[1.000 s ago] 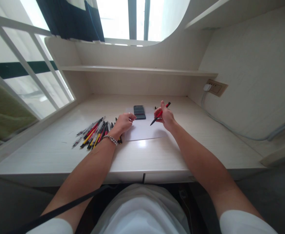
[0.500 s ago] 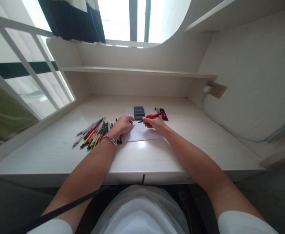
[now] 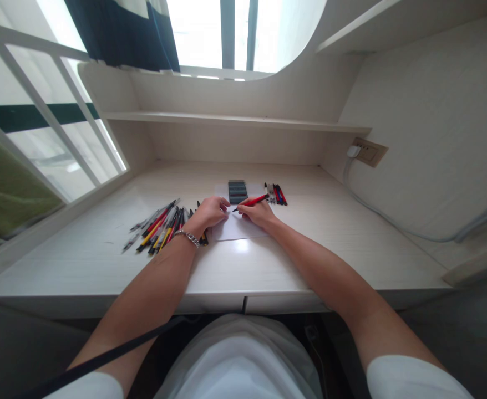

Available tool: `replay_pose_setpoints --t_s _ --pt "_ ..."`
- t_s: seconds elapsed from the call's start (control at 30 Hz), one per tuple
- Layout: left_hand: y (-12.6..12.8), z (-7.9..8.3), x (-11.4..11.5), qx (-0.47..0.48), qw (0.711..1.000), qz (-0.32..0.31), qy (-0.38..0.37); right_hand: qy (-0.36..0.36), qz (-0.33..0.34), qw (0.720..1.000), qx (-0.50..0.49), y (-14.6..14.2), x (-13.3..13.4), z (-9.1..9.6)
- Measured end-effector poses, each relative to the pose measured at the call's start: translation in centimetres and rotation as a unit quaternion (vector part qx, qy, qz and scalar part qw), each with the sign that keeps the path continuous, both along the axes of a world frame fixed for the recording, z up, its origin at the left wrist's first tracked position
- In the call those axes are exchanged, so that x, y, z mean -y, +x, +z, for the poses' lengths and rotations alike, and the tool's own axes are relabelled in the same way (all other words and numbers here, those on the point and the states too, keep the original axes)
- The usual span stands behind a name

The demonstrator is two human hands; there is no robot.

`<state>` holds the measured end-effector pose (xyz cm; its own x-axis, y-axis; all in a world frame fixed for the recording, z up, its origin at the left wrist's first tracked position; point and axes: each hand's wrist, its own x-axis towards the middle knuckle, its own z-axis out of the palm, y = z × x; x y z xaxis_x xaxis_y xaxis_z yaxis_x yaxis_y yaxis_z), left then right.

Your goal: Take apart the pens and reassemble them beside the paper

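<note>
My right hand (image 3: 257, 213) grips a red pen (image 3: 252, 201) with its dark tip down on a white sheet of paper (image 3: 237, 228) in the middle of the desk. My left hand (image 3: 211, 211) rests on the sheet's left edge with its fingers curled and pressing the paper down; a metal bracelet is on that wrist. A pile of several pens (image 3: 160, 226), red, yellow, black and clear, lies just left of my left hand. A small row of pens (image 3: 275, 194) sits behind my right hand.
A dark phone (image 3: 237, 192) lies at the top of the paper. The white desk (image 3: 335, 244) has a shelf (image 3: 235, 121) above it and a wall socket (image 3: 366, 151) with a cable at the right. A window rail runs along the left.
My right hand has come down and leftward from a raised position, bringing the red pen's tip onto the paper. My left hand has stayed in place.
</note>
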<state>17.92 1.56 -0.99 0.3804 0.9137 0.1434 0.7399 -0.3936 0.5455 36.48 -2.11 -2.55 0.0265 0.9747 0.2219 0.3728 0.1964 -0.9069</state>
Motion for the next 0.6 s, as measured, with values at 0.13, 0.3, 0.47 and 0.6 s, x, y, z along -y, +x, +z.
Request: replay_pose_setpoints --t_s 0.13,0.3,0.47,0.6 --pt "0.01 -0.09 -0.11 -0.005 1.0 -0.006 0.001 0.017 0.009 0.999 0.044 -0.1 -0.11 -0.29" --pt "0.03 -0.16 -0.17 -0.009 1.0 -0.004 0.007 0.027 -0.003 0.998 0.065 -0.3 -0.17 -0.4" --pt "0.12 -0.16 -0.04 -0.013 1.0 0.0 0.007 0.045 -0.031 0.994 0.097 -0.03 -0.44 -0.35" --pt "0.17 0.01 0.15 -0.02 1.0 0.003 0.007 0.043 -0.04 0.994 0.093 0.15 -0.66 -0.54"
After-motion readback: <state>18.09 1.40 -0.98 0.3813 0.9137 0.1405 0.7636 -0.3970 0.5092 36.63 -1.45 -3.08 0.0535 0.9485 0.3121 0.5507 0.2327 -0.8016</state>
